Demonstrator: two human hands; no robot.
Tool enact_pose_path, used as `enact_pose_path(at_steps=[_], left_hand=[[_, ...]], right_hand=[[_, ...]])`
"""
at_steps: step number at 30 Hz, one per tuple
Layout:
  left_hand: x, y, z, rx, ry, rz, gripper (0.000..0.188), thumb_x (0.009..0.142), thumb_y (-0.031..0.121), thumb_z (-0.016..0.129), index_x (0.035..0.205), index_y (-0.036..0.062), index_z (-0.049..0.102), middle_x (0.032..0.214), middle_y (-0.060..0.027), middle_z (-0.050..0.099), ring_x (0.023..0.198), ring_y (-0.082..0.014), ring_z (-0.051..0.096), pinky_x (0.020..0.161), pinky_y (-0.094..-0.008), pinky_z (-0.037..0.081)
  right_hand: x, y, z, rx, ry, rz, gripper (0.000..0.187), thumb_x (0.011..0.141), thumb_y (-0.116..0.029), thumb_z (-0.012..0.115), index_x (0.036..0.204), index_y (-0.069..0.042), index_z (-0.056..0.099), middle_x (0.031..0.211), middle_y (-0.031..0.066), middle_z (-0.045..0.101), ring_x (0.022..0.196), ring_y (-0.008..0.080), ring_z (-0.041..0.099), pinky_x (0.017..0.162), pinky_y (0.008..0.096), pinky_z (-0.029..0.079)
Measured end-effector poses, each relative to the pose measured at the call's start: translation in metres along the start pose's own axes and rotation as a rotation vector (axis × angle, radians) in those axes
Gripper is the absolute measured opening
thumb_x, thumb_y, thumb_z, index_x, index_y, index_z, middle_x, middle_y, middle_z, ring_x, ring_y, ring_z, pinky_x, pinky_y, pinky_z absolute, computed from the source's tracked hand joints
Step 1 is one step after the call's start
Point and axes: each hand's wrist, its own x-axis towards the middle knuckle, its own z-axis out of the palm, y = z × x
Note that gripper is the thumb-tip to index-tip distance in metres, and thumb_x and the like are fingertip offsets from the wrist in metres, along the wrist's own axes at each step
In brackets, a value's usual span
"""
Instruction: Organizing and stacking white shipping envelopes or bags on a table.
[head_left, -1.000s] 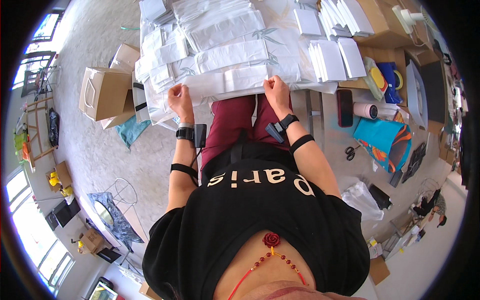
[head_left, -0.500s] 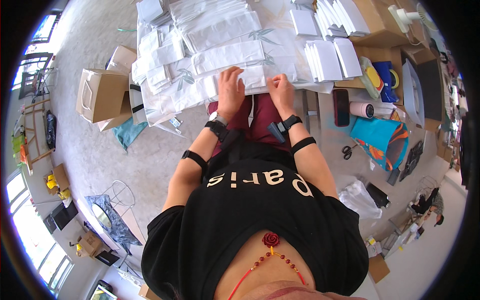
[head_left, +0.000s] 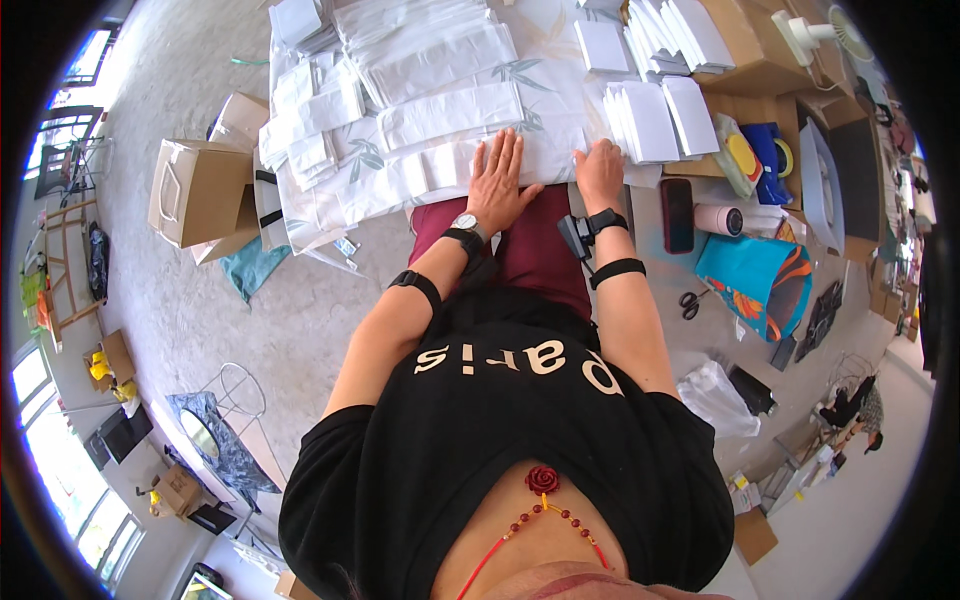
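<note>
My left hand [head_left: 500,190] lies flat with its fingers stretched, pressing on the right end of a white plastic bag strip [head_left: 430,168] near the table's front edge. To the right of it, my right hand [head_left: 600,174] has its fingers curled together over the tablecloth; whether anything is pinched in them is too small to make out. Just beyond my left hand lies another folded clear-white bag [head_left: 450,115]. A thick layered pile of such bags [head_left: 435,60] lies farther back. Stacks of folded white paper pieces [head_left: 640,120] stand just beyond my right hand.
Smaller white packets [head_left: 310,105] lie at the table's left. On the right are a phone [head_left: 678,215], a pink cup [head_left: 718,219], scissors [head_left: 690,303], a blue patterned bag [head_left: 750,280] and a tape roll [head_left: 783,157]. A cardboard box [head_left: 200,190] stands left of the table.
My left hand has moved right and flattened onto the strip. My right hand has moved right, away from the left, with its fingers still curled.
</note>
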Motion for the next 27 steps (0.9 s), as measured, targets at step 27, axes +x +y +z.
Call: enact_pose_path(at_steps=[27], left_hand=[[-0.003,0.001,0.004,0.011,0.033,0.003,0.094,0.094,0.057,0.062,0.160,-0.0019,0.030,0.170,-0.0191,0.025,0.161,-0.0306,0.015,0.129,-0.0532,0.009]], right_hand=[[-0.026,-0.060,-0.045,0.838,0.087,-0.154,0.021,0.089,-0.004,0.075,0.106,-0.002,0.063,0.092,0.0099,0.073,0.078,0.0195,0.070,0.073,0.0343,0.056]])
